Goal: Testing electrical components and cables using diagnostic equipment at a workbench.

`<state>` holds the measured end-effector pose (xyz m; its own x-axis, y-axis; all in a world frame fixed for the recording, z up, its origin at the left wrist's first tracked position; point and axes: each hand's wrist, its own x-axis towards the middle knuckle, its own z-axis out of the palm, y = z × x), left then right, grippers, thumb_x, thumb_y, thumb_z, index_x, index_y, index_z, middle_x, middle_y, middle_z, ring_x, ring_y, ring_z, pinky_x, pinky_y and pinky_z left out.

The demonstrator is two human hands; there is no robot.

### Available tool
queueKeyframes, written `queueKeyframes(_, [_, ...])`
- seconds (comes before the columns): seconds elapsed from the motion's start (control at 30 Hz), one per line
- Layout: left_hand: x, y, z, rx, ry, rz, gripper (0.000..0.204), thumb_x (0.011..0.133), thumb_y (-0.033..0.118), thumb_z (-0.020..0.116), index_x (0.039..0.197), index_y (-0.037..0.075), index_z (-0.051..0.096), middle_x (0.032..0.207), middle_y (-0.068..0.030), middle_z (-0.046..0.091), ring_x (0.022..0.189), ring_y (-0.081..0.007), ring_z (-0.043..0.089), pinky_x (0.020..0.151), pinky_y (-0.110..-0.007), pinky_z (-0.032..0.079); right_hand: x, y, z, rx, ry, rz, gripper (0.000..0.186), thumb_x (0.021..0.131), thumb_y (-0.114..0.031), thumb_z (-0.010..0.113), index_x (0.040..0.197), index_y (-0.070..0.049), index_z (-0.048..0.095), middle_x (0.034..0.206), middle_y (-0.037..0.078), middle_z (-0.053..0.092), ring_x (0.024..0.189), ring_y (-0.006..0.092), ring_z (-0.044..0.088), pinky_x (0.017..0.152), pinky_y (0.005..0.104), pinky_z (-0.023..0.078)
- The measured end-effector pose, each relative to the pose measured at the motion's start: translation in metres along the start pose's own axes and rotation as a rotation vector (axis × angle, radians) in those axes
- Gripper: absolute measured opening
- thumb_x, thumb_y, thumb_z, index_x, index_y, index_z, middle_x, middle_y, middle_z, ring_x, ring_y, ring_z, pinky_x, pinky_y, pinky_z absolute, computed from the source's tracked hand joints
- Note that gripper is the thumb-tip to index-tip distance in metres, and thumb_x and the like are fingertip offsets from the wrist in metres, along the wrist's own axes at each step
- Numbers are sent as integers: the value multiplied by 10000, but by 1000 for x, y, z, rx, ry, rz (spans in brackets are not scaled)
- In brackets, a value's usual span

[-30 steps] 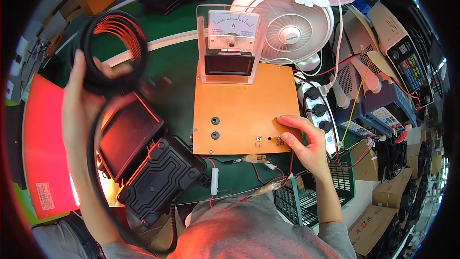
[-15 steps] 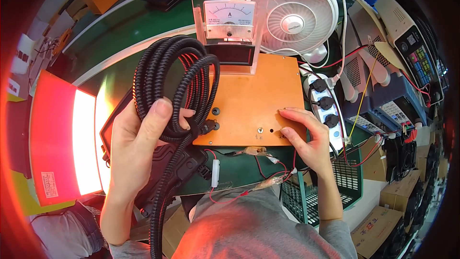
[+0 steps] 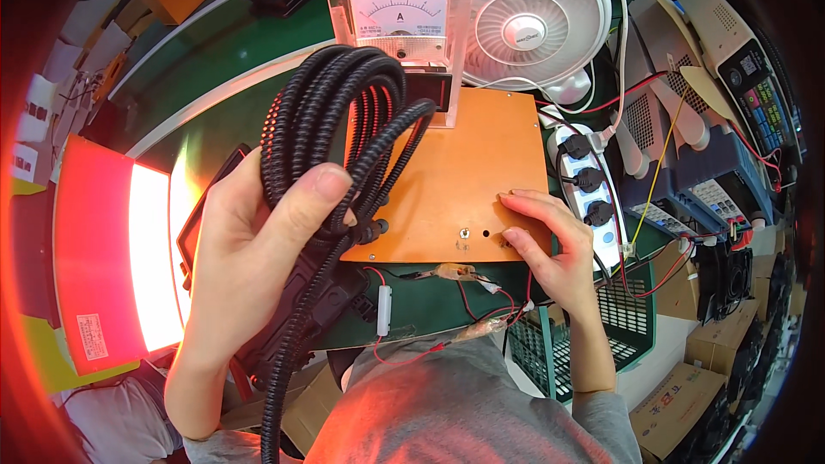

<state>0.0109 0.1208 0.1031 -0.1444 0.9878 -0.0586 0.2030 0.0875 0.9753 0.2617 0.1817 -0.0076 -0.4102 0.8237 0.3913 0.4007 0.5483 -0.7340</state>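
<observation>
Right now the coil of black corrugated conduit (image 3: 344, 133) is up in my left hand (image 3: 249, 266), thumb clamped over the loops so they stay bundled, tail hanging down past my wrist. It's lifted above the orange panel (image 3: 464, 180) on the green surface (image 3: 215, 60). Right hand (image 3: 550, 245) holds nothing; fingers rest curled on the panel's near edge, steadying it.
</observation>
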Motion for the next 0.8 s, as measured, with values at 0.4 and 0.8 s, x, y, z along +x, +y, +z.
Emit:
queueKeyframes(0.4, [-1, -29, 8, 34, 80, 255, 244, 862, 141, 614, 988, -58, 551, 794, -64, 639, 691, -87, 574, 641, -231, 469, -2, -2, 1, 0, 13, 9, 315, 739, -94, 702, 1035, -11, 632, 1011, 153, 639, 988, 283, 598, 846, 342, 471])
queueKeyframes(0.8, [-8, -51, 20, -215, 267, 383, 233, 949, 200, 471, 929, -33, 473, 840, -124, 590, 870, -242, 603, 752, -344, 500, 0, 2, 1, -8, -29, -121, 385, 686, -109, 747, 1036, -11, 619, 1072, 148, 620, 1027, 297, 581, 890, 383, 451])
